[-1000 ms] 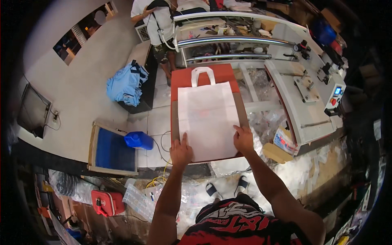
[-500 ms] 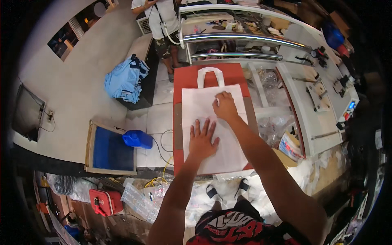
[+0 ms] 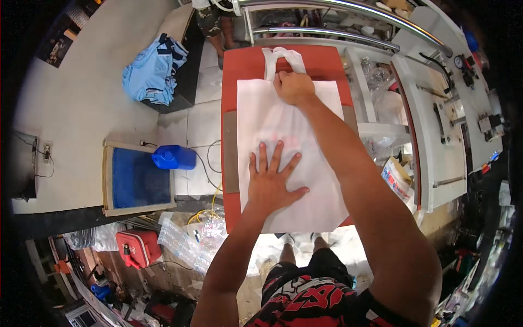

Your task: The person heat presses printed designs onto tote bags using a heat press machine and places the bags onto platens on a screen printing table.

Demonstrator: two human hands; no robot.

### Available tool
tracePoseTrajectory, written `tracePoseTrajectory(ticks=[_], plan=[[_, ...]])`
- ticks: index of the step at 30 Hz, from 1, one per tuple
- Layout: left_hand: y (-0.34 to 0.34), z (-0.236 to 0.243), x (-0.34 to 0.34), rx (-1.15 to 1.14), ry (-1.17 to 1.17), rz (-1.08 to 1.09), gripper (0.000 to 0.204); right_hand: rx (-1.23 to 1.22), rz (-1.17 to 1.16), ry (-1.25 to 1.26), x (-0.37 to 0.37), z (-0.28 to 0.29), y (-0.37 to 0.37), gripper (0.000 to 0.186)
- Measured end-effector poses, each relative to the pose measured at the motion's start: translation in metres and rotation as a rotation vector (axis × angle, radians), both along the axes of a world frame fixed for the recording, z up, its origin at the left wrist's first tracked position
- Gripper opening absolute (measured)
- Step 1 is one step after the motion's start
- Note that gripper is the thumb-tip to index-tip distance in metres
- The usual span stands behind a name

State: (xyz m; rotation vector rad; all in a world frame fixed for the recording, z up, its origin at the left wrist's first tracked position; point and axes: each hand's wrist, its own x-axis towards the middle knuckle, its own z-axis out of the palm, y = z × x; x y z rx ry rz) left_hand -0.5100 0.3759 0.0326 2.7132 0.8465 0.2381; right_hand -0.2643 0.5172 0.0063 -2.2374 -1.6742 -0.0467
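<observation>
A white tote bag [image 3: 321, 163] lies flat on a red press platen [image 3: 229, 82], its handles [image 3: 272, 57] pointing away from me. My left hand [image 3: 272, 182] rests palm down with fingers spread on the middle of the bag. My right hand [image 3: 294, 87] is at the bag's top edge, just below the handles, fingers curled and pressing on the cloth; I cannot tell whether it pinches it.
Left of the platen are a blue jug [image 3: 174, 158] on the floor, a framed blue screen [image 3: 136, 182], a pile of light blue cloth [image 3: 152, 71] and a red case [image 3: 136, 248]. A white machine frame [image 3: 436, 125] with metal rails [image 3: 327, 32] stands right and behind.
Both hands have slid from the bag's near edge up over it; the right hand has reached the top by the handles, the left stays mid-bag. My head has moved closer.
</observation>
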Motion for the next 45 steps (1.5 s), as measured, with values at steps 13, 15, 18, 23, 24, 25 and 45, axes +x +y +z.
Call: tracePoseTrajectory(ticks=[13, 15, 18, 23, 24, 25, 45], plan=[[-0.004, 0.002, -0.005, 0.026, 0.012, 0.030, 0.091, 0.082, 0.274, 0.289, -0.029, 0.044, -0.133, 0.020], [-0.006, 0.012, 0.002, 0.022, 0.022, 0.006, 0.088, -0.072, 0.324, 0.260, -0.037, 0.040, -0.184, 0.033], [0.006, 0.012, 0.005, -0.014, 0.063, 0.019, 0.082, -0.091, 0.329, 0.193, -0.052, 0.034, -0.207, 0.044], [0.043, 0.013, 0.005, 0.053, 0.066, -0.142, 0.076, -0.310, 0.349, 0.113, -0.056, 0.053, -0.202, 0.058], [0.042, 0.012, 0.003, 0.017, 0.140, -0.122, 0.080, -0.304, 0.355, 0.115, -0.055, 0.057, -0.196, 0.058], [0.041, 0.019, 0.007, 0.018, 0.139, -0.129, 0.080, -0.407, 0.340, 0.100, -0.048, 0.059, -0.192, 0.063], [0.004, 0.055, -0.080, -0.105, -0.294, 0.073, 0.059, 0.202, -0.036, 0.457, 0.000, 0.060, -0.373, 0.039]])
